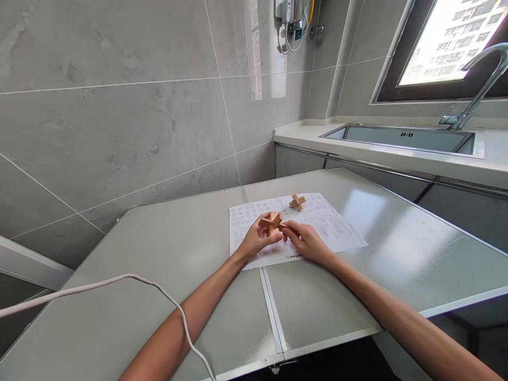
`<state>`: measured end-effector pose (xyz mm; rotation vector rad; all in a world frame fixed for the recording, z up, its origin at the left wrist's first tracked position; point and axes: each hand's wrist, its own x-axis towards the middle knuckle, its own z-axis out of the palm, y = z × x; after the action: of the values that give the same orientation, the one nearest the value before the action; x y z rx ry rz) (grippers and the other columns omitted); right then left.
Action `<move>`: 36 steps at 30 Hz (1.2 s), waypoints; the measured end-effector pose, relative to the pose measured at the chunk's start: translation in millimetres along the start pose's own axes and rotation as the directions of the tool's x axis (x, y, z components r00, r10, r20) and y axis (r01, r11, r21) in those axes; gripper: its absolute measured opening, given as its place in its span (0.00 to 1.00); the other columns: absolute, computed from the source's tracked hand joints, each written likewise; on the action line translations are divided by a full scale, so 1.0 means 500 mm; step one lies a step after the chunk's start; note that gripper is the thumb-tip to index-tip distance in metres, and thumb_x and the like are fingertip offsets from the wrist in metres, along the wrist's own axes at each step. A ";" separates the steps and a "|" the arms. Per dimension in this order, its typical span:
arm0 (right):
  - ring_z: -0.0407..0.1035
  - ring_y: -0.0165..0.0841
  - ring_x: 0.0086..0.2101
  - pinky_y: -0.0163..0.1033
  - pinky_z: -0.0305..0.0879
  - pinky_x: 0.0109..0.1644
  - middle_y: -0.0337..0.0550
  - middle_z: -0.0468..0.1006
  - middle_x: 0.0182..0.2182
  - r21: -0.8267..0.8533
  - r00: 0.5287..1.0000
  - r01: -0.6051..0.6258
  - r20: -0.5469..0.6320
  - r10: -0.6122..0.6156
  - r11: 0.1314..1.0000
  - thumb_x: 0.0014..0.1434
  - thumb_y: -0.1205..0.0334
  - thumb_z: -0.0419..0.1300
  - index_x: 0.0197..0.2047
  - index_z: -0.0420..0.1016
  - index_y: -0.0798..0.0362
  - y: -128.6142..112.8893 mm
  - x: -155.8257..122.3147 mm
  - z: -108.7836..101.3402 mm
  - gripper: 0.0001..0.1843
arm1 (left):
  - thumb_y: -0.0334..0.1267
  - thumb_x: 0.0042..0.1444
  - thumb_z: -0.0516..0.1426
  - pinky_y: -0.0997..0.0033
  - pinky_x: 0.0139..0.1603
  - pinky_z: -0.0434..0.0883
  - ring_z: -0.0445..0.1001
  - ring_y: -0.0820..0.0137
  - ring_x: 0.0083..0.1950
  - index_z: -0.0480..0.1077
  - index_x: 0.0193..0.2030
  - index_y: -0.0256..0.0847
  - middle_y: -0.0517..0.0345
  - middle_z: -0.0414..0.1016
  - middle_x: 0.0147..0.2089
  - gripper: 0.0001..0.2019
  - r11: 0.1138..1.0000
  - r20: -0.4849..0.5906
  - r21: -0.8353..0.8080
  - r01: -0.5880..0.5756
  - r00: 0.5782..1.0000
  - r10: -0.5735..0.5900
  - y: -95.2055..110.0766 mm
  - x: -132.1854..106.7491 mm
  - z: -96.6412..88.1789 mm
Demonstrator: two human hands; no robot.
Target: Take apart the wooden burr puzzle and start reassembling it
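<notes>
A small wooden cross-shaped puzzle [272, 221] is held just above a printed paper sheet [337, 227] on the grey table. My left hand [254, 239] is closed around its left side. My right hand [304, 239] pinches its right side with thumb and fingers. A second wooden cross puzzle [297, 201] rests on the far part of the sheet, apart from both hands.
The grey table [159, 275] has a seam down its middle and a near edge below my forearms. A white cable [130, 280] runs across the left. A steel sink [400, 138] and tap [482, 84] stand at the back right under a window. Tiled wall behind.
</notes>
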<state>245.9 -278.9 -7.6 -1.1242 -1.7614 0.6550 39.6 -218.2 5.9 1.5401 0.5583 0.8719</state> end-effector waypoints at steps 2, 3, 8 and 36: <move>0.70 0.38 0.30 0.41 0.66 0.38 0.42 0.82 0.33 -0.026 1.000 0.014 -0.001 -0.014 1.000 0.77 0.43 0.50 0.45 0.77 0.45 0.001 0.000 0.000 0.20 | 0.51 0.48 0.77 0.52 0.61 0.74 0.79 0.52 0.62 0.70 0.64 0.46 0.45 0.75 0.68 0.40 1.000 0.003 0.012 -0.007 1.000 0.007 0.001 -0.002 0.000; 0.71 0.38 0.30 0.41 0.66 0.37 0.42 0.82 0.33 -0.037 1.000 0.019 -0.004 -0.019 0.999 0.77 0.44 0.50 0.45 0.77 0.45 0.002 0.000 0.000 0.20 | 0.50 0.48 0.78 0.53 0.60 0.74 0.79 0.53 0.62 0.69 0.65 0.47 0.45 0.75 0.67 0.40 1.000 0.006 0.017 -0.011 1.000 0.011 0.002 -0.003 0.000; 0.70 0.37 0.28 0.40 0.63 0.36 0.42 0.83 0.33 -0.084 0.999 0.027 -0.018 -0.028 0.996 0.77 0.46 0.51 0.44 0.78 0.45 0.005 -0.001 0.000 0.18 | 0.49 0.49 0.77 0.55 0.60 0.73 0.79 0.55 0.60 0.68 0.63 0.46 0.44 0.76 0.65 0.39 0.999 0.009 0.044 -0.032 0.999 0.031 0.002 -0.005 -0.002; 0.71 0.33 0.30 0.38 0.69 0.35 0.42 0.82 0.35 -0.077 0.993 0.082 0.096 -0.074 0.994 0.69 0.59 0.58 0.42 0.78 0.50 0.002 0.010 -0.024 0.08 | 0.43 0.47 0.77 0.54 0.61 0.76 0.77 0.58 0.59 0.63 0.67 0.48 0.48 0.76 0.63 0.43 0.913 -0.092 0.361 -0.189 0.967 0.236 0.018 -0.024 0.027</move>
<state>256.1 -274.3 -0.8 -1.0883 -1.9166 0.6015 41.8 -237.2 12.3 1.9030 0.6788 1.0928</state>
